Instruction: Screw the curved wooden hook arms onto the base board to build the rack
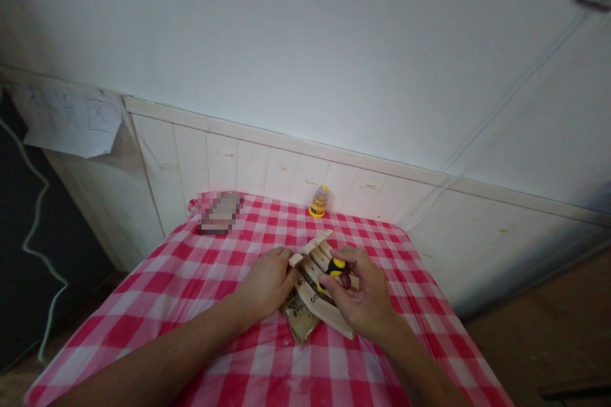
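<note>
Your checked table (191, 273) bears, nearer you than the bottle (317, 202), a wooden frame (319, 306), likely light, stiff; hold its edge, where your left hand's (270, 280) fingers clamp. Your right hand's (363, 292) fingers pinch the yellow-black tool (331, 269).

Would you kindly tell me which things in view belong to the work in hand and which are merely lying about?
In use:
wooden slatted piece, held by the left hand
yellow-and-black tool, probably a screwdriver, in the right hand

Apparently lying about:
yellow-based container, by the wall
pixelated flat object, far left
packet under the wood; role unclear
</note>
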Motion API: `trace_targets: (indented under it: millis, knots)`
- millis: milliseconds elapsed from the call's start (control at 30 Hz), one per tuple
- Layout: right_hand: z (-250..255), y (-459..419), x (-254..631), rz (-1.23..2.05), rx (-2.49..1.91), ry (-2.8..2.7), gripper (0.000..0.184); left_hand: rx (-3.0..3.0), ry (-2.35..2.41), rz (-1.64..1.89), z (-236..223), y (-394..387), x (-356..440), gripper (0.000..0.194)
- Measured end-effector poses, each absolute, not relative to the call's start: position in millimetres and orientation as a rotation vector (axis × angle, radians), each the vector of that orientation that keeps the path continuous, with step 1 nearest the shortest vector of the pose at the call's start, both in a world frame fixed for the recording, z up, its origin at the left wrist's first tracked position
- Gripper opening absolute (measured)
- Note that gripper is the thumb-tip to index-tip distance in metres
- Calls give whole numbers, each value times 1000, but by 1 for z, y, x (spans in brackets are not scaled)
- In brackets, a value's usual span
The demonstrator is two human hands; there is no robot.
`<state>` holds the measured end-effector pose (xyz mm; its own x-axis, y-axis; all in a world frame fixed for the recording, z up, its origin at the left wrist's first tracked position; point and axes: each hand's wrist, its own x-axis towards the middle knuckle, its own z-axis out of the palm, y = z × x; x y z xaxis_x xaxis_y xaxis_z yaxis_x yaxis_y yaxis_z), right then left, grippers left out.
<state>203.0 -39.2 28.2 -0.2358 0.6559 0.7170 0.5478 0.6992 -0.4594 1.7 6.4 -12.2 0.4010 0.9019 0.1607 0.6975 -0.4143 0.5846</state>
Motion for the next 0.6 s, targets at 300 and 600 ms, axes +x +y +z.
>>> trace_targets:
  millis: [300,600]
  knots:
    - [26,-40,204,90,-970,-1911,27,2242,1365,656,-15,8,2,20]
    - [31,-43,207,31,-873,-1986,35,2244,1366,656,-14,7,0,20]
